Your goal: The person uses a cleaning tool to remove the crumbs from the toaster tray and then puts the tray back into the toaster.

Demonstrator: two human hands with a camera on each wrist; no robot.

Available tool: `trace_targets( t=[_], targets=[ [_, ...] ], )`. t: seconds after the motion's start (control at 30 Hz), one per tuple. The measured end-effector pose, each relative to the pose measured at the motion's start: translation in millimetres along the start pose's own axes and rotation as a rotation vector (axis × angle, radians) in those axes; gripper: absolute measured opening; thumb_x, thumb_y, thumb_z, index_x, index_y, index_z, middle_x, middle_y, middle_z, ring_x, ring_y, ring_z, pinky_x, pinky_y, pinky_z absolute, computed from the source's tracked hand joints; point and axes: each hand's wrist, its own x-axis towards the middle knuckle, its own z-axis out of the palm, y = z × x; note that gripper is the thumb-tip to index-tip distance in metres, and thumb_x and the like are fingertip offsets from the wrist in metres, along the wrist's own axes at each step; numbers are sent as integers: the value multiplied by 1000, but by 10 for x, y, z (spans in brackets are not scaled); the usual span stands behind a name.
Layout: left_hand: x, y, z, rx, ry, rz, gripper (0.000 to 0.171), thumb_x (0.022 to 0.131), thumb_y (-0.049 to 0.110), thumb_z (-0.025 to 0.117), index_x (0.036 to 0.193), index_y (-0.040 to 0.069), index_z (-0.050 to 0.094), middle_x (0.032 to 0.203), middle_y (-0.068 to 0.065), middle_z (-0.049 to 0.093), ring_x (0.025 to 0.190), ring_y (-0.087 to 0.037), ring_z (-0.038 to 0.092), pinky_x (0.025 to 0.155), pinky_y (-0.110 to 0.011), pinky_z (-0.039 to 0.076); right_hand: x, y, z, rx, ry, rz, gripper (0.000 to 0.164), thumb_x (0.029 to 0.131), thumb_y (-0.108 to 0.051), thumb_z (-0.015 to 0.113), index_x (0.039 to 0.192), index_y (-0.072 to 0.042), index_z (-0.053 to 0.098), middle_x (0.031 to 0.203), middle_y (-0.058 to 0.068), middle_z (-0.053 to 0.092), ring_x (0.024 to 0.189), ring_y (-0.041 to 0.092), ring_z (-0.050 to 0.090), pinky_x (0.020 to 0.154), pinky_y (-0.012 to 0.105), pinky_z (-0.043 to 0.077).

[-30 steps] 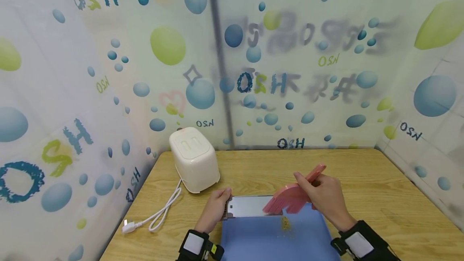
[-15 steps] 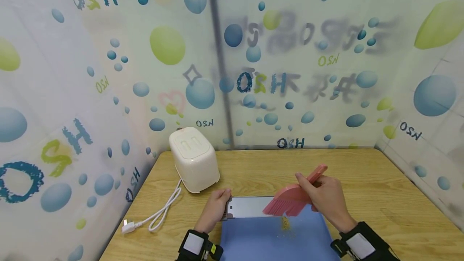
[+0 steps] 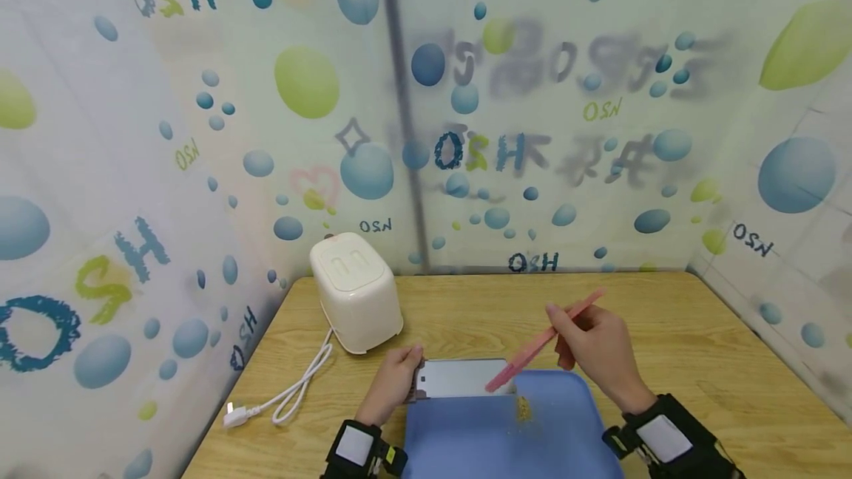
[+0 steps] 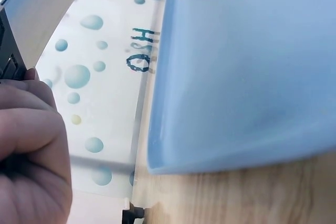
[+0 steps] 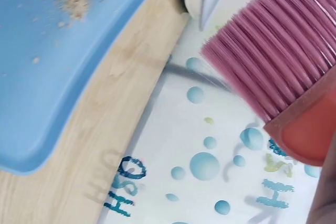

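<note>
My left hand (image 3: 394, 381) grips the left end of a flat silver metal tray (image 3: 459, 378), which looks like a toaster crumb tray, over the far part of a blue tray (image 3: 466, 438). The left wrist view shows the fingers (image 4: 37, 135) curled at its dark end. In my right hand (image 3: 602, 353) is a pink brush (image 3: 532, 350), pinched by the handle and seen edge-on, with its tip overlapping the metal tray. Its pink bristles (image 5: 273, 45) show broadside in the right wrist view. A small heap of yellowish crumbs (image 3: 523, 409) lies in the blue tray, with specks scattered around.
A white toaster (image 3: 356, 294) stands on the wooden table (image 3: 699, 361), behind and left of my left hand. Its white cord (image 3: 302, 383) lies looped on the left, ending in a plug (image 3: 236, 416). Patterned curtains (image 3: 566, 168) hang round the back and sides.
The brush has turned from broadside to edge-on and sits slightly higher, uncovering the right end of the metal tray. My left hand and the metal tray stay nearly still.
</note>
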Motion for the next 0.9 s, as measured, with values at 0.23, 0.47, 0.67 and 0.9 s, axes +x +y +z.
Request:
trace_targets(
  t=[0.23,0.47,0.67,0.9],
  targets=[
    [7,1,5,-6,-14,-14,37,110,24,44,82,3,55,66,3,42,53,-11,41,50,-24,37,138,-190,17,164,-106,-120,19,102,-12,63,111,3,71,74,5,70,52,18,63,48,31,53],
    [-1,43,38,-12,-8,-10,37,110,24,45,88,-2,59,72,0,49,61,-14,50,54,-27,44,255,-299,175,257,-207,-163,23,103,-9,59,118,5,69,91,17,74,57,17,66,49,30,53],
    [-9,98,70,-7,-23,-15,38,110,27,44,89,0,60,75,-2,57,67,-14,57,59,-29,48,253,-375,417,271,-278,-111,26,103,-13,61,121,4,68,92,16,74,56,17,65,50,30,53],
    [20,100,90,15,-10,34,39,110,22,44,86,-4,61,73,-3,59,65,-13,55,59,-26,44,207,-370,646,272,-339,-68,28,102,-17,64,122,2,68,93,14,74,60,17,67,54,32,56]
  ],
)
